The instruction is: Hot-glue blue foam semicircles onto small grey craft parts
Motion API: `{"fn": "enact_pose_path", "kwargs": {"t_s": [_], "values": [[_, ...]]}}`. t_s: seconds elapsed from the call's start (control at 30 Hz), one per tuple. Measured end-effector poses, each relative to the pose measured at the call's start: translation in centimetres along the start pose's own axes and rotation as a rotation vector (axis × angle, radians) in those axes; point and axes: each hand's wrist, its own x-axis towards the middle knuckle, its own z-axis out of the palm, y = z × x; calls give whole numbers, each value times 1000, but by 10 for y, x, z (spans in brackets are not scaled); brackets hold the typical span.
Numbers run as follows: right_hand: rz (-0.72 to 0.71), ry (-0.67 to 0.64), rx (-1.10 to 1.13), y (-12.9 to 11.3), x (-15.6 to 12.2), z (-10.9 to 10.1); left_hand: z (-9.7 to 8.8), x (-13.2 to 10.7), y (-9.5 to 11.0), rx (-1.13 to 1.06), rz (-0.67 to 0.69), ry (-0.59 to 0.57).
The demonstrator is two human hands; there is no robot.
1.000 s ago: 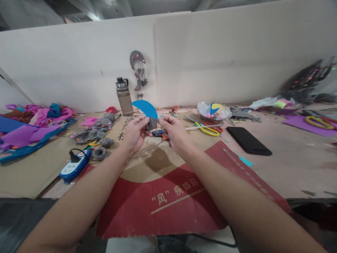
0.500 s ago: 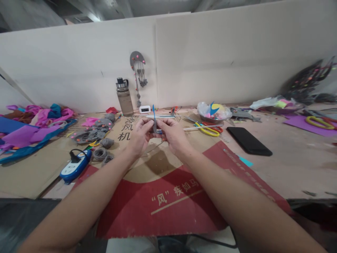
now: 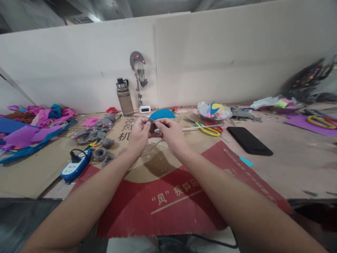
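Over the middle of the cardboard, my left hand [image 3: 139, 136] and my right hand [image 3: 172, 136] meet, thumbs almost touching. Pinched between them is a small dark grey piece [image 3: 152, 125], which looks like felt. A curved blue felt piece [image 3: 162, 114] rises behind the fingertips, and it seems to be held together with the grey one. The fingers of both hands are closed; the far fingertips are partly hidden. Beneath the hands, a thin grey strand [image 3: 154, 147] hangs or lies near the cardboard sheet [image 3: 168, 172], which is tan and red.
To the left are grey yarn rolls [image 3: 100, 154], a blue power strip [image 3: 76, 167] and colored felt scraps [image 3: 39, 130]. A bottle [image 3: 124, 100] stands near the wall. On the right are yellow-handled scissors [image 3: 210, 130], a bagged bowl [image 3: 214, 111] and a black phone [image 3: 249, 140].
The blue felt has turned from edge-on to showing its broad curved face. The grey piece has turned with it, and both hands keep their pinch in nearly the same place.
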Motion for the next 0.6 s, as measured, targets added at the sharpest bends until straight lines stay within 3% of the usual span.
{"fn": "enact_pose_path", "kwargs": {"t_s": [0.6], "values": [[-90, -5, -193, -1, -3, -2, 2, -2, 6, -26, 37, 50]]}}
